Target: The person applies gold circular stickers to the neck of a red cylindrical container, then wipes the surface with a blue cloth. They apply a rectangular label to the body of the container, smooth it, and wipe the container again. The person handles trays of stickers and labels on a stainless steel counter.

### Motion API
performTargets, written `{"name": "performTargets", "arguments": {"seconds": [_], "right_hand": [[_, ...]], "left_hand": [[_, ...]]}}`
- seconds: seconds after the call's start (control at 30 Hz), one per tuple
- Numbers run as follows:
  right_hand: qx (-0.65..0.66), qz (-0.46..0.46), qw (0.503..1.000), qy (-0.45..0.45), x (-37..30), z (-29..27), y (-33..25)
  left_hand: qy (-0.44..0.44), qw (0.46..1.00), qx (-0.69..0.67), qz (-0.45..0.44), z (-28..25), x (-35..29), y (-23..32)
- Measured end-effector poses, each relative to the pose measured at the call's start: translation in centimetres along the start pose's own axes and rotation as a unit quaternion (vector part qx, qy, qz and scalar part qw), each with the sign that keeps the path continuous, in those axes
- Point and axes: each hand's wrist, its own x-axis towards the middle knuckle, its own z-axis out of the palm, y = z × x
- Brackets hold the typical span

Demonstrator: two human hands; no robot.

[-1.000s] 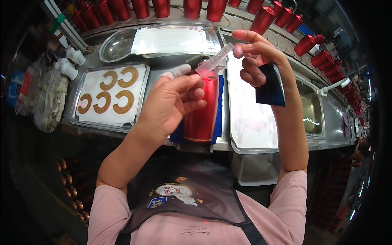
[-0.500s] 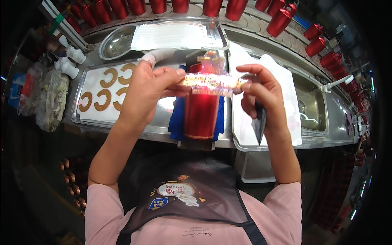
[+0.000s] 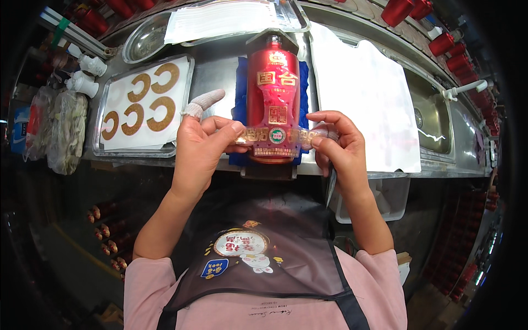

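A red bottle (image 3: 256, 74) with a dark neck lies on blue cloth (image 3: 241, 82), its neck pointing away from me. Over its front lies a clear decal film (image 3: 276, 136) with gold characters and a round green emblem. My left hand (image 3: 199, 140) pinches the film's left end; its covered index finger is stretched out. The right end sits between thumb and fingers of my right hand (image 3: 345, 144). A thin dark flat tool (image 3: 331, 186) hangs below the right palm, partly hidden. Whether the film is stuck down everywhere, I cannot tell.
On the left, a metal tray (image 3: 190, 74) bears white paper with several gold C-shaped decals. White sheets (image 3: 220, 22) and a metal bowl (image 3: 144, 47) stand behind. To the right are large white sheets (image 3: 366, 104) and a sink (image 3: 440, 118). Red bottles (image 3: 397, 11) line a conveyor.
Both hands have brought the film down onto the bottle's front, towards its near end. Gold print now shows clearly on the red surface. The head view has shifted slightly.
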Motion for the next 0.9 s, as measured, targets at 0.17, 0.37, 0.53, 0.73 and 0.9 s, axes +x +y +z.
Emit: {"name": "performTargets", "arguments": {"seconds": [0.17,0.37,0.53,0.73,0.9], "right_hand": [[-0.028,-0.031,0.999,-0.004,0.0,-0.3,0.8],[-0.039,0.002,0.999,-0.003,0.1,-0.6,1.8],[-0.310,-0.119,0.941,0.061,0.9,-0.6,0.7],[-0.475,-0.250,0.844,-0.022,2.4,1.2,-0.3],[-0.453,-0.159,0.876,-0.058,2.6,1.4,-0.4]], "left_hand": [[-0.012,1.000,-0.011,0.015,-0.4,0.3,-1.1],[-0.017,1.000,0.007,0.023,-1.2,0.6,-2.2],[0.045,0.975,0.173,0.129,-1.4,1.3,-1.7],[-0.123,0.820,0.459,0.318,0.5,1.3,-2.6],[-0.147,0.842,0.415,0.313,0.6,2.1,-2.8]]}}
